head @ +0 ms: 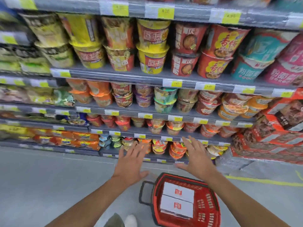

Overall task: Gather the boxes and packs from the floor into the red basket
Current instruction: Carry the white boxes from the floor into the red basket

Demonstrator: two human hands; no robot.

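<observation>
The red basket (pixel 186 199) sat on the grey floor (pixel 41 185) at the foot of the shelves (pixel 114 76), its black handle (pixel 144 192) folded out to the left. Two white boxes (pixel 177 199) lay flat inside it, side by side and touching, each with a small red mark on top; they covered much of the basket's bottom.

Both hands were raised in front of the lowest shelves, above and beyond the basket, and neither touched anything. The left hand (pixel 131 163) was spread wide, fingers fanned and palm facing down and away. The right hand (pixel 196 157) was likewise spread — fingers straight and apart, thumb pointing left toward the other hand. Both were empty. The two bare forearms ran up from the bottom edge, the right one crossing over the basket's far right rim.

The shelves were packed with noodle cups (pixel 152 58) in yellow, red, teal and pink, with yellow price tags (pixel 177 83) along the rails. At the right stood a stack of red cartons (pixel 270 135). The picture was blurred — smaller print could not be read. A pale shoe (pixel 131 221) showed at the bottom edge, left of the basket.
</observation>
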